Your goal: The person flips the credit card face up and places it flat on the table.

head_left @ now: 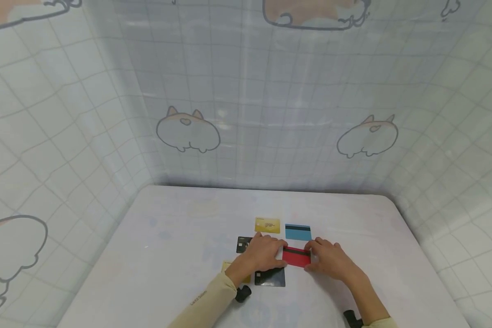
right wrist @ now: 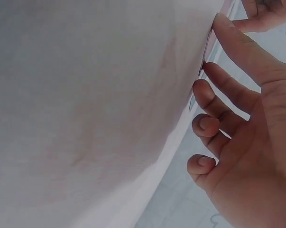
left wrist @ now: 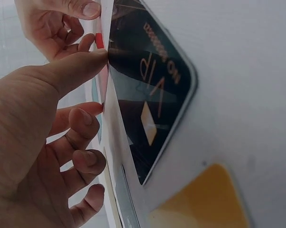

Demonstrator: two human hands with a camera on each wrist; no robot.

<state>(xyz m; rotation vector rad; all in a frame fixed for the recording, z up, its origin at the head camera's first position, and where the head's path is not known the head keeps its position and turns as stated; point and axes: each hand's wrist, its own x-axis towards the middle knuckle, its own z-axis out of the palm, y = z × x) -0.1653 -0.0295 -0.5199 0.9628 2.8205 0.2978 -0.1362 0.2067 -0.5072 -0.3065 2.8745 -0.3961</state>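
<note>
A red card (head_left: 297, 260) with a dark stripe lies between both hands on the white table. My left hand (head_left: 263, 253) grips its left end, thumb at the near corner and index finger at the far one. At the right end, my right hand (head_left: 331, 259) holds it likewise between thumb and index finger. The left wrist view shows the left thumb beside a black card (left wrist: 150, 80) with a gold chip. Other fingers of both hands are bent and hold nothing. Whether the red card is raised at all, I cannot tell.
Beyond the red card lie a blue card (head_left: 298, 233) with a dark stripe and a yellow card (head_left: 267, 225). Another dark card (head_left: 242, 244) is partly covered by the left hand. A second yellow card (left wrist: 202, 202) lies under the left wrist. Grid-patterned curtains (head_left: 246, 91) surround the table.
</note>
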